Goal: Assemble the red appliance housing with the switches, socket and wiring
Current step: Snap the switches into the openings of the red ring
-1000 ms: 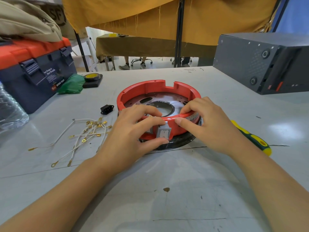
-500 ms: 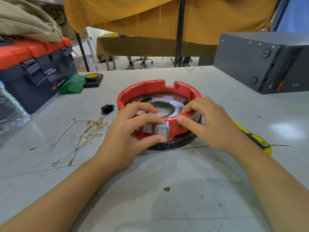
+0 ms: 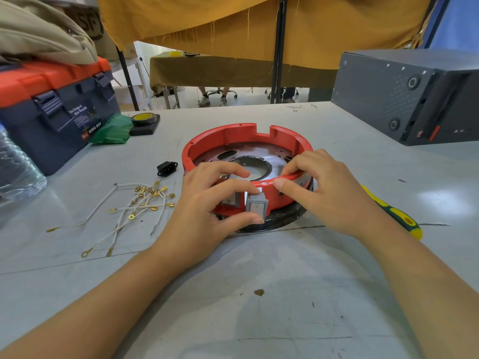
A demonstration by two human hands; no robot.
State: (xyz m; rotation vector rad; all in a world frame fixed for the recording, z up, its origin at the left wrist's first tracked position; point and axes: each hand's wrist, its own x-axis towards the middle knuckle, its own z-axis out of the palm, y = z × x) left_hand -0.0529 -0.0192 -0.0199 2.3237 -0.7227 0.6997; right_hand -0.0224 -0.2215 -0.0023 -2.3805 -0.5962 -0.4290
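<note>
The red housing (image 3: 247, 141) sits mid-worktop (image 3: 259, 294). At its 6 o'clock wall, the grey switch (image 3: 256, 205) now shows more fully than a second ago; the left hand (image 3: 207, 211) pinches it in a clamped grip, apparently pressing it home beside a seated switch (image 3: 229, 200). The right hand (image 3: 329, 187) grips the rim. Socket (image 3: 167, 168) and wires (image 3: 140, 203) wait at 9 o'clock.

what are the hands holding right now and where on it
The left hand pinches a grey switch by its top and bottom edges at the red housing's front wall. The right hand grips the housing's near rim.
</note>
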